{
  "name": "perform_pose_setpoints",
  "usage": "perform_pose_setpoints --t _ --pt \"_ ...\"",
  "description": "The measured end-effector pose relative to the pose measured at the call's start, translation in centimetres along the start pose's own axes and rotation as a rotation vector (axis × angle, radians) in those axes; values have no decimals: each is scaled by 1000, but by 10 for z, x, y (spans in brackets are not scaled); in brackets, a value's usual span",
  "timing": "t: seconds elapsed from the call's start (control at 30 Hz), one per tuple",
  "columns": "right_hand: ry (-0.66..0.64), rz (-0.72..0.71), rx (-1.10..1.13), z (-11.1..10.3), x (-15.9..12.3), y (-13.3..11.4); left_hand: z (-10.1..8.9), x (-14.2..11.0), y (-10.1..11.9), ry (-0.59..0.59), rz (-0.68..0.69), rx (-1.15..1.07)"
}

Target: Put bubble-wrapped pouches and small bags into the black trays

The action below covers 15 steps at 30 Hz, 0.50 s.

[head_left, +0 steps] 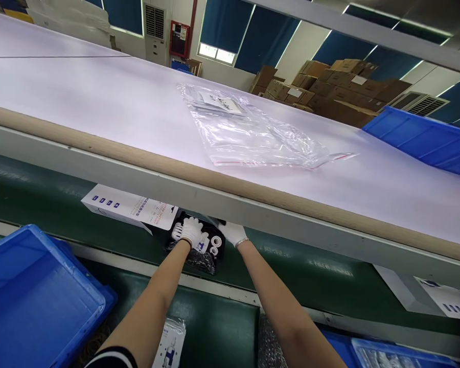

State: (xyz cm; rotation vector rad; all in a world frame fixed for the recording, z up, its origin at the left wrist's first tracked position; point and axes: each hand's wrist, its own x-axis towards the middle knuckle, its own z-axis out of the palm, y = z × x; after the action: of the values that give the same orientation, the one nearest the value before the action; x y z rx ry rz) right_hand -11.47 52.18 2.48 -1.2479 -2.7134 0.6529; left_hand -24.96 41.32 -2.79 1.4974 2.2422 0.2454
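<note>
A black tray [221, 254] sits on the green conveyor belt, partly pulled out of a white printed box [132, 203]. In it are white ring-shaped parts [215, 241], a ribbed white part [177, 231] and a dark, shiny plastic-wrapped item [201, 259]. My left hand [192, 231], in a white glove, lies over the tray's contents with its fingers slightly apart. At the tray's far right corner is my gloved right hand [233, 233]. Its fingers close around something dark there, partly hidden beneath the shelf edge, and I cannot make out what it is.
Above the belt runs a white shelf [99, 102] with a wooden edge, carrying a clear zip bag [260, 133] and a blue bin [425, 140]. Blue crates [42, 301] stand at left. A printed packet [169, 345] lies below; another white box [444, 299] is at right.
</note>
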Motion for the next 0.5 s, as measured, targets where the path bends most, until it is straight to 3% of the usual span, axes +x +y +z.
perform_pose_setpoints --t 0.1,0.2,0.37,0.5 --pt "-125 -69 -108 18 20 -18 8 -4 8 22 -13 -12" --pt "-146 -61 -131 35 23 -25 17 -2 17 54 -6 -44" --pt "-180 -13 -164 47 14 -9 28 0 24 107 16 -112" --pt "-206 20 -168 44 7 7 21 -17 22 187 3 -163"
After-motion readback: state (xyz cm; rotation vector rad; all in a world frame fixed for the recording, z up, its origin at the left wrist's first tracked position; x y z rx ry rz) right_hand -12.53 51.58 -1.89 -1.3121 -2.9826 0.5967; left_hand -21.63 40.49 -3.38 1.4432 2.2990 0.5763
